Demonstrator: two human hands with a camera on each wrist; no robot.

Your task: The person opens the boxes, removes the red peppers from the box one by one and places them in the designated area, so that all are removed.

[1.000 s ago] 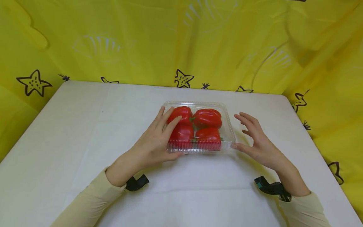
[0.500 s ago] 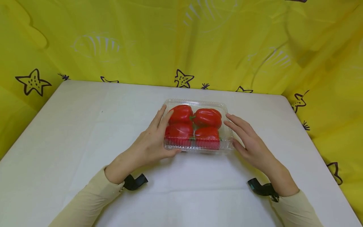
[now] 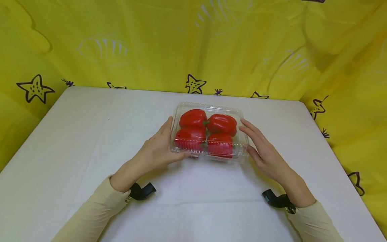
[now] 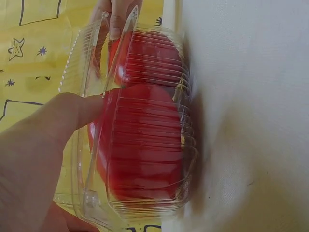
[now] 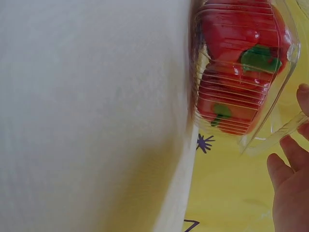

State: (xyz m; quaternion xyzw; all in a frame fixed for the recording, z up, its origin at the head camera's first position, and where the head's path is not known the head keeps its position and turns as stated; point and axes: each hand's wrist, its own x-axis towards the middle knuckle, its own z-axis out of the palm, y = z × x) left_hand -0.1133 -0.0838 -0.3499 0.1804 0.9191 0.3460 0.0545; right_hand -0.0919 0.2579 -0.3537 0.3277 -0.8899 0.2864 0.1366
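A clear plastic clamshell container [image 3: 240,149] with several red bell peppers [image 3: 222,124] inside sits on the white table. Its left side looks slightly raised. At that side my left hand [image 3: 152,149] grips the container, the thumb along the front corner and the other fingers mostly hidden. The left wrist view shows the left thumb [image 4: 87,108] across the rim. My right hand [image 3: 269,158] touches the right edge with fairly straight, spread fingers. Green stems [image 5: 260,58] show through the ribbed wall in the right wrist view.
The white table [image 3: 75,141] extends around the container on all sides. Behind it and along the sides hangs a yellow curtain [image 3: 151,50] with starfish and fish drawings. A black strap piece [image 3: 143,191] is on each wrist.
My right hand has come leftward to the container's right edge. My left fingers have slid off the lid top to the left side, and the container's left side has shifted upward and away.
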